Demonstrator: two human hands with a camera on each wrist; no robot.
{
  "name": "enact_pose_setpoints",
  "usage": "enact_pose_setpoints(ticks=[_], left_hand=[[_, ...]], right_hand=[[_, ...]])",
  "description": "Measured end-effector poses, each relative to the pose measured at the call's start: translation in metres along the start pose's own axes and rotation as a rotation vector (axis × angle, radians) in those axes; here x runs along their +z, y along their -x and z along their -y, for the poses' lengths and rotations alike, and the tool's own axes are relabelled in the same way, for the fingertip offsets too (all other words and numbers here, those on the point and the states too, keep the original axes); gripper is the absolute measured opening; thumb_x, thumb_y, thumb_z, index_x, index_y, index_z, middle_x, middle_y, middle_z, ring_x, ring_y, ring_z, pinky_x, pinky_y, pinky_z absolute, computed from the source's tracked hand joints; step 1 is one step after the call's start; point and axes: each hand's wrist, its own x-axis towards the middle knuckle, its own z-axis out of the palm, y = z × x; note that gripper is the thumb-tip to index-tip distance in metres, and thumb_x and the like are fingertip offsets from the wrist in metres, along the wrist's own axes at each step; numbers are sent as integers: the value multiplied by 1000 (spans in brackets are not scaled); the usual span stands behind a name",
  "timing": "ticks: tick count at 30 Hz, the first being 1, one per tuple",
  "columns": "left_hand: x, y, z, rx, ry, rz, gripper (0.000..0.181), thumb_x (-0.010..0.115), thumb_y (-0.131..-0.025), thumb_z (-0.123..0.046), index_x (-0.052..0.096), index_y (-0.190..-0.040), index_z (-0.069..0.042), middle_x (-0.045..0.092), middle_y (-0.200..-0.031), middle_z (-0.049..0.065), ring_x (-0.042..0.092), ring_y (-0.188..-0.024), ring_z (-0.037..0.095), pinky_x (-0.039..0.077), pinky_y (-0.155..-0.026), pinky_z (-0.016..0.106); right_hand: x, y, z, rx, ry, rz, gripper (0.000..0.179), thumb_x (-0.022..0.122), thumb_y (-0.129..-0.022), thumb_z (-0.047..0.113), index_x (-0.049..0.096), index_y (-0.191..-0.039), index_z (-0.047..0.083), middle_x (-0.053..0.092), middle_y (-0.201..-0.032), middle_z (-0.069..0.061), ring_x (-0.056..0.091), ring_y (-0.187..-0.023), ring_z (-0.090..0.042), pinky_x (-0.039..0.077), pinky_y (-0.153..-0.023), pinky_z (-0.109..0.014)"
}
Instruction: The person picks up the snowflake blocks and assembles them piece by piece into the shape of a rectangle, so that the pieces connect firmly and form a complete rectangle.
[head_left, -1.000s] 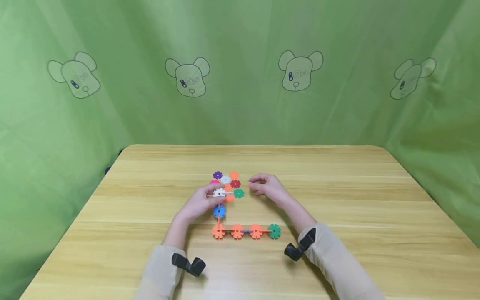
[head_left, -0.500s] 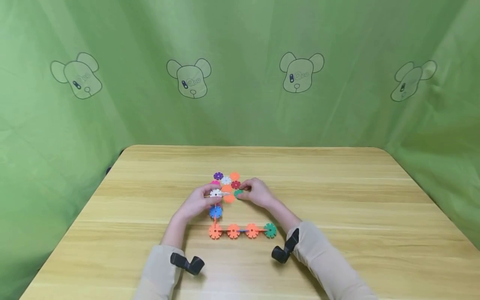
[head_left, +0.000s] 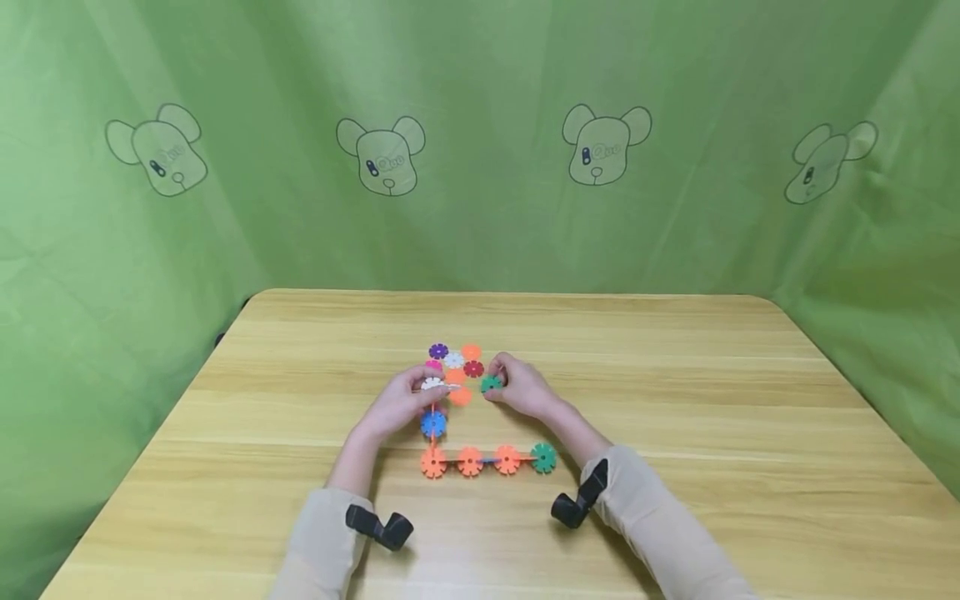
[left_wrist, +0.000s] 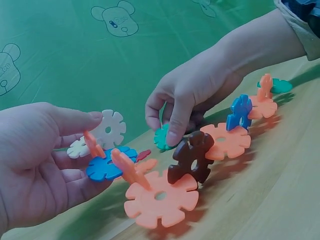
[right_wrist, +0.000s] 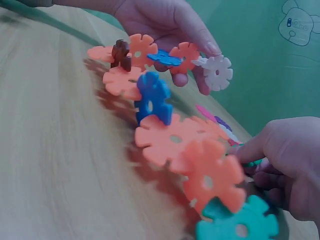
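An L-shaped chain of slotted snowflake discs lies before me, with orange discs (head_left: 470,461), a blue disc (head_left: 433,424), a brown disc (left_wrist: 192,157) and a green end disc (head_left: 543,457). My left hand (head_left: 401,404) grips its far end, where two white discs (left_wrist: 110,129) interlock, one standing on edge. Thumb and fingers of my right hand (head_left: 528,390) pinch a loose green disc (head_left: 491,384) just right of that end. In the left wrist view, the fingers partly cover this green disc.
Loose discs lie just beyond the left hand: a purple disc (head_left: 438,351), an orange disc (head_left: 471,352), a white disc (head_left: 453,360), a dark red disc (head_left: 473,368) and a pink disc (head_left: 433,365). A green curtain (head_left: 480,225) hangs behind the wooden table (head_left: 675,358).
My right hand has come in leftward, taken the loose green disc and drawn it slightly right. The left hand keeps hold of the chain's white end, which has shifted slightly left.
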Motion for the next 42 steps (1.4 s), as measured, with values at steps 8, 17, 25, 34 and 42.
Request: enact_pose_setpoints(ticks=[8,17,25,34,42], left_hand=[[3,0,-1,2,15,9,37,61,-90,-20,54,-116,7,63,-95,22,58,-71,18,46,-63,27],[3,4,-12,-23,62,46,34,57,-92,-13,50,-117,10,64,-94,28,64,-84,37,49,-67,29],[5,-3,-2,-44,102,28,28,60,-91,-15,55,-110,5,66,-88,20,65,-73,19,45,-60,23],[5,-3,-3,-48,116,32,26,61,-90,-14,55,-108,4,65,-86,21,61,-68,13,43,-59,24],[3,-3,-2,-76,123,22,29,60,-90,-14,54,-112,5,64,-92,25,63,-74,20,44,-61,26]], right_hand=[[-9,10,-3,47,-153,20,18,67,-83,3,59,-98,-2,55,-74,-7,55,-63,-16,49,-57,-27],[-5,22,-2,118,-393,80,17,61,-88,6,54,-100,-2,63,-71,-12,59,-54,-18,51,-48,-30],[3,27,8,67,-478,90,27,57,-90,5,50,-113,-6,64,-74,-13,58,-57,-15,50,-51,-26],[6,29,18,42,-506,93,30,57,-90,6,52,-117,-6,64,-79,-18,58,-59,-15,51,-54,-26],[7,29,19,30,-501,108,34,58,-90,8,52,-121,-7,64,-78,-18,57,-57,-14,50,-52,-25]])
